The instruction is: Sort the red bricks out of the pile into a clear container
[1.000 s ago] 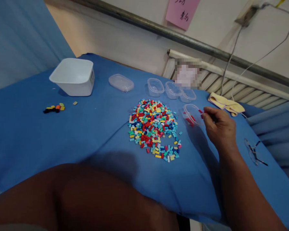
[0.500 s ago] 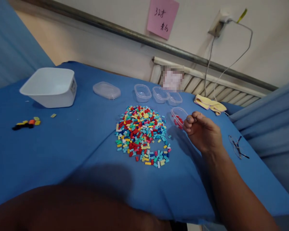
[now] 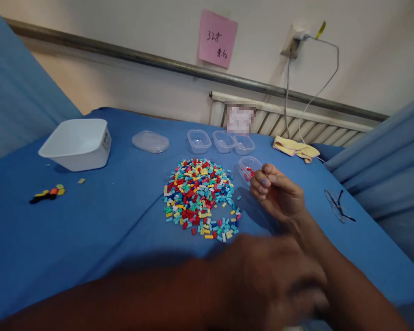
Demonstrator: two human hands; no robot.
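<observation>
A pile of small coloured building bricks (image 3: 196, 193) lies spread on the blue cloth. Just right of it, a clear tub with red bricks (image 3: 249, 171) is partly hidden behind my right hand (image 3: 276, 191). That hand is raised, palm turned up, its fingers curled and thumb pressed against them; whatever they may hold does not show. My left hand (image 3: 269, 280) is close to the camera at the bottom, crossing in front of my right forearm. Motion smears its fingers, so its grip cannot be read.
Three clear tubs (image 3: 199, 141) stand behind the pile, with stacked clear lids (image 3: 151, 141) to their left. A white bin (image 3: 77, 145) is at the left, some black and yellow pieces (image 3: 48, 194) in front of it. Glasses (image 3: 338, 206) and a yellow cloth (image 3: 296, 148) lie right.
My left hand has come into view, swinging right across the bottom. My right hand stays curled by the tub with red bricks. The camera view has shifted slightly.
</observation>
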